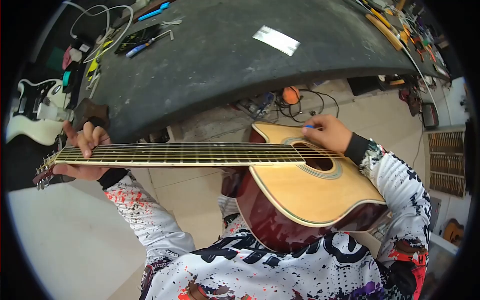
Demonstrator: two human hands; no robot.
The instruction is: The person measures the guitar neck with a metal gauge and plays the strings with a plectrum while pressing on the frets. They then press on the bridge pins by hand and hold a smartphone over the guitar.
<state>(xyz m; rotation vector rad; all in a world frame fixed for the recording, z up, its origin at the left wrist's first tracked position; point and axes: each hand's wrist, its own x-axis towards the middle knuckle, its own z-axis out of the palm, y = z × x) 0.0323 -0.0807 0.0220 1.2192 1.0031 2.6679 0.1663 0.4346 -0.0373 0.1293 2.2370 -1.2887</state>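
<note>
An acoustic guitar (300, 195) with a pale top and dark red sides rests across my lap, its neck (190, 154) running left. My left hand (85, 150) wraps the neck near the headstock (45, 170), thumb on the near side. Some of its fingers bend onto the strings, and one finger sticks up. Close to the far side of the soundhole (319, 161), my right hand (330, 131) is closed in a pinch. A small blue guitar pick (310, 127) shows between its thumb and finger. My right wrist lies over the guitar top.
A dark workbench (210, 65) curves ahead, with a white card (276, 40), a hex key (164, 35) and a blue-handled tool (139, 49). Cables and an orange ball (290, 95) lie below it. A white electric guitar (32, 127) stands at left.
</note>
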